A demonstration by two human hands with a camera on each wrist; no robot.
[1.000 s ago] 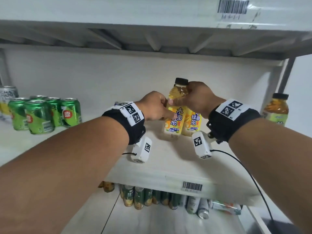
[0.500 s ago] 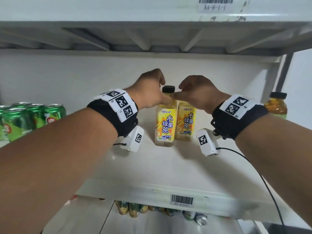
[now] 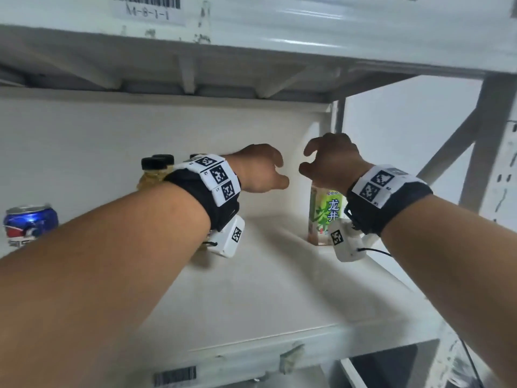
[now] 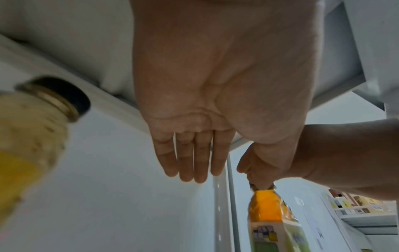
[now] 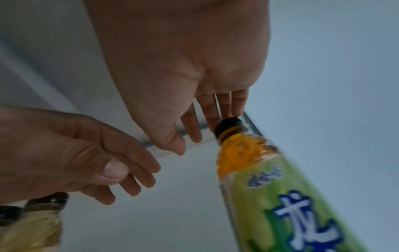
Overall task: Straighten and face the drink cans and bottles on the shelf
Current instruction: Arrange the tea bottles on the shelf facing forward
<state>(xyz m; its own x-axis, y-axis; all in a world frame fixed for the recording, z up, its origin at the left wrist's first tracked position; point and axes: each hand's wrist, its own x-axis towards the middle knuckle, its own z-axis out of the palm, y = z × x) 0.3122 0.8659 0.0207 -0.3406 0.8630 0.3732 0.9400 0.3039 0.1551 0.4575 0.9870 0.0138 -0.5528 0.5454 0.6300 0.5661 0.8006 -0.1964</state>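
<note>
Right hand (image 3: 331,161): I have it spread wide and empty over the cap of the green-label bottle (image 3: 326,217); in the right wrist view the fingertips (image 5: 236,109) look to be at the cap, though I cannot tell if they touch. I judge it is poised to grip from the top.
Left hand (image 3: 258,169): relaxed, holding nothing, just beside my right, free to steady the bottle.
Green-label bottle: upright under my right hand, near the shelf's (image 3: 251,289) right end, label toward me.
Yellow bottles (image 3: 155,170): grouped behind my left wrist.
Blue can (image 3: 29,222): well off to the left.
</note>
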